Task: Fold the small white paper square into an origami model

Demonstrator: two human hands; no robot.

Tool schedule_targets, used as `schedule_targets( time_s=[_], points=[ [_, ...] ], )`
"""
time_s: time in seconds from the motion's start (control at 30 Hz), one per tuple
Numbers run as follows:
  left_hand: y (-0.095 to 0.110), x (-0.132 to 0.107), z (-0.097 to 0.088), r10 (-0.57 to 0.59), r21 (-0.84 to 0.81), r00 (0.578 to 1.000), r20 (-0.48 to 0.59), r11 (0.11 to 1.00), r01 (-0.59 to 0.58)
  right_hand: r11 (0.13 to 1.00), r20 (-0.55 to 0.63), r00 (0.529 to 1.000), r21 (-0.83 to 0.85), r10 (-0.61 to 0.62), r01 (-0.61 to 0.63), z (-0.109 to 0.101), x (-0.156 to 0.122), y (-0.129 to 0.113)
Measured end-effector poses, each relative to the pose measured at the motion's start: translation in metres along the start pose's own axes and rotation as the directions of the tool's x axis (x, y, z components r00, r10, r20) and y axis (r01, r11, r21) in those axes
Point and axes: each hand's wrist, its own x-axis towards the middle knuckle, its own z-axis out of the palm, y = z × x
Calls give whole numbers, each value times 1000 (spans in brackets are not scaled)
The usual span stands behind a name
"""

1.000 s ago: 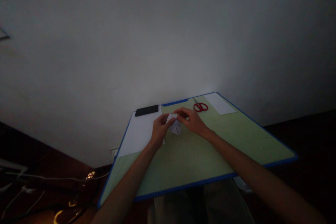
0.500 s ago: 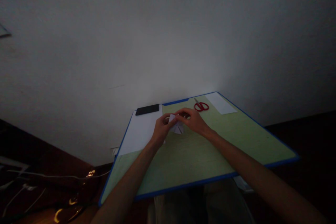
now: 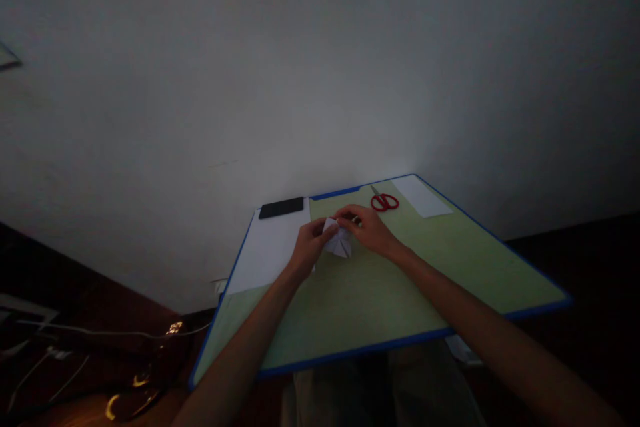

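A small folded white paper piece (image 3: 339, 242) sits near the far middle of a green board with a blue rim (image 3: 350, 360). My left hand (image 3: 306, 248) pinches its left side with closed fingers. From the right, my right hand (image 3: 369, 228) grips its upper edge, fingers curled over the paper. Both forearms reach in from the bottom of the view.
A white sheet (image 3: 267, 247) lies on the board's left part, with a black phone (image 3: 281, 207) at its far end. Red-handled scissors (image 3: 384, 201) and another white paper (image 3: 421, 196) lie at the far right. A pale wall rises behind. Cables (image 3: 90, 333) trail on the dark floor at left.
The hands have turned the folded paper slightly between them; its lower flap shifted a little to the right. Arms and other objects stay almost where they were.
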Motion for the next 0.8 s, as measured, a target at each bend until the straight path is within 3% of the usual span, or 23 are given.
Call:
schedule_targets(
  time_s=[0.6, 0.8],
  points=[
    [-3, 0, 3, -20, -40, 1000, 13, 999, 20, 1000, 22, 1000, 21, 0, -1, -2, 0, 2],
    [-1, 1, 3, -15, -89, 999, -43, 996, 11, 1000, 9, 1000, 2, 20, -20, -5, -1, -2]
  ],
)
